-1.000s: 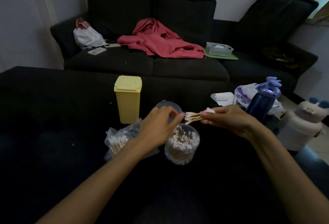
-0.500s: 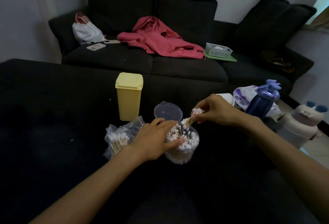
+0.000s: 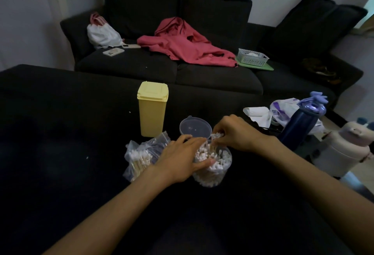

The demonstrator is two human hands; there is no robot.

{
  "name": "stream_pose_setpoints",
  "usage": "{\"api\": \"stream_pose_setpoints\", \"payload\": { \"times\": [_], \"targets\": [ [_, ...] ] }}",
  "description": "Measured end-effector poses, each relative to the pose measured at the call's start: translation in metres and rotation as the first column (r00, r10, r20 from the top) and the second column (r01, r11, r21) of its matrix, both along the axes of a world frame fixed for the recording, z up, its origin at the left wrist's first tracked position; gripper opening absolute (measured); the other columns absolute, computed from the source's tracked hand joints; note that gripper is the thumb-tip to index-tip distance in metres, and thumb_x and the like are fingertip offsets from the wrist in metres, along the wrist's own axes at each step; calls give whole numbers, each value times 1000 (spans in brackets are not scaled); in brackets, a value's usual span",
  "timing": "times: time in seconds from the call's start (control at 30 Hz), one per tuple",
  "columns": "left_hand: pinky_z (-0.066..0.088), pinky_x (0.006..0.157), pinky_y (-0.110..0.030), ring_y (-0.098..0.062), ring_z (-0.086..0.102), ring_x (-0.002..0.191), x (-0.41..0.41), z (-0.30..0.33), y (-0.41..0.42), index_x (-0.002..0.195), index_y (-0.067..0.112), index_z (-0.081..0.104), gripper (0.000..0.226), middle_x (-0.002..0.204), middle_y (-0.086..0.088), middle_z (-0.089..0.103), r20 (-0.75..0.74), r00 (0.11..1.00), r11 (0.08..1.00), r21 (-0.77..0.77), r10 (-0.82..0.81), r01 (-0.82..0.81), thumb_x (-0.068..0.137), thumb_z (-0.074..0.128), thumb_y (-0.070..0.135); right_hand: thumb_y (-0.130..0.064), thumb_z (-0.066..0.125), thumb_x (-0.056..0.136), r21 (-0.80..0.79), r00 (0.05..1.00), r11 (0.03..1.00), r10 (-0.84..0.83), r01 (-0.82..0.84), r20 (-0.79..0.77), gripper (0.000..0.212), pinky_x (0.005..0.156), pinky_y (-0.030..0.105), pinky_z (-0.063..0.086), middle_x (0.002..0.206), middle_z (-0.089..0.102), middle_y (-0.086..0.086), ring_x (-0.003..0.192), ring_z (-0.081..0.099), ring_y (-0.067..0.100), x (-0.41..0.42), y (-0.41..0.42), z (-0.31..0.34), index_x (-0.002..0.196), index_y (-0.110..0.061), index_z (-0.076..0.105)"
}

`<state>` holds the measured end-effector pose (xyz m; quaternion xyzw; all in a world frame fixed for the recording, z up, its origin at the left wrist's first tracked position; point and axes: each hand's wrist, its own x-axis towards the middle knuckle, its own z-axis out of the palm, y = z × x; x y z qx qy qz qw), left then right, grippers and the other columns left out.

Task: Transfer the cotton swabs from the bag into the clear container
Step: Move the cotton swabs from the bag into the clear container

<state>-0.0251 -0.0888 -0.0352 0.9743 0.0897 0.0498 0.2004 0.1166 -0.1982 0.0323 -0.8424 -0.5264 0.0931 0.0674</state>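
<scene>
Head view was used to see both hands at the clear container [image 3: 212, 165], which was stood upright on the dark worktop [image 3: 60, 133]. The container was seen packed with cotton swabs [image 3: 204, 154], stood on end with their white tips up. A small bunch of swabs was pinched in the right hand [image 3: 235, 132] at the far rim, with the sticks pointed down into the tub. The left hand [image 3: 182, 157] was laid against the near left side of the container, with fingers fairly straight and the thumb across the swab tips. The two hands were held close together over the tub. The bag [image 3: 141, 157] was left just beside the left hand, touching it or nearly so, and more swabs were seen inside, lying on their sides. It was judged that the left hand was the nearer one for the bag. A clear lid [image 3: 195, 128] was lying behind the tub, next to a yellow box [image 3: 152, 109]. A blue bottle [image 3: 301, 123] was stood to the right. A dark sofa [image 3: 202, 76] with a red cloth [image 3: 182, 44] was seen behind.
</scene>
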Motion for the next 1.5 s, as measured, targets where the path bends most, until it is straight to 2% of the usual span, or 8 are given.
{"api": "stream_pose_setpoints", "payload": {
  "times": [0.33,0.47,0.6,0.8,0.97,1.1,1.27,1.5],
  "targets": [
    [27,112,-40,-11,16,142,0,-5,-2,147,31,24,69,152,9,29,47,999,995,-100,6,-1,89,43,62,-21,65,86,-101,981,991,-68,87,181,23,79,27,52,110,61,7,95,61,18,-15,10,-18,106,-10,63],
    [23,112,-37,-11,14,143,0,-4,-2,148,28,22,71,154,7,27,42,999,993,-121,-1,6,89,44,61,-23,75,77,-104,993,987,-118,119,22,29,72,23,51,98,66,0,86,62,12,-3,8,-11,103,-13,69],
    [18,118,-34,-12,15,144,-1,-5,-3,150,24,17,79,157,4,21,106,994,994,-106,31,-20,87,48,60,-17,76,76,-152,962,983,-136,101,-236,34,84,24,53,101,70,-1,93,65,9,5,-2,2,109,-17,68],
    [8,118,-25,1,3,144,-7,-9,-2,151,31,5,69,159,11,10,144,986,987,-123,-87,105,94,35,56,-21,69,82,149,824,936,-195,318,-532,23,67,17,55,93,73,3,80,71,10,5,-31,-4,104,-14,70],
    [0,118,-22,5,-5,143,-3,-12,-5,152,30,1,61,159,15,1,90,982,986,2,-167,167,98,20,52,-14,68,82,337,678,774,-158,536,-718,10,55,8,49,87,72,-1,68,68,-3,-14,-35,-34,91,-15,72],
    [-5,114,-19,4,-6,143,-2,-16,-3,152,28,3,58,159,15,2,80,985,984,107,-153,144,100,17,50,-7,71,78,363,599,687,-131,629,-790,14,56,9,50,89,72,5,65,68,0,-18,-34,-52,93,-6,72],
    [-4,116,-25,0,-5,144,-2,-17,1,152,29,4,59,159,14,2,40,988,971,197,-146,136,99,12,52,-5,71,78,377,606,701,-99,606,-790,9,54,8,48,76,69,-4,61,67,-3,-19,-30,-58,85,-10,72],
    [17,119,-33,-4,7,145,-4,-8,-3,152,28,1,67,160,12,1,19,994,988,-114,-103,105,97,33,50,-28,65,86,306,517,638,-171,707,-839,14,68,23,53,86,72,0,79,67,13,-16,-34,-60,93,-19,73]
  ]
}}
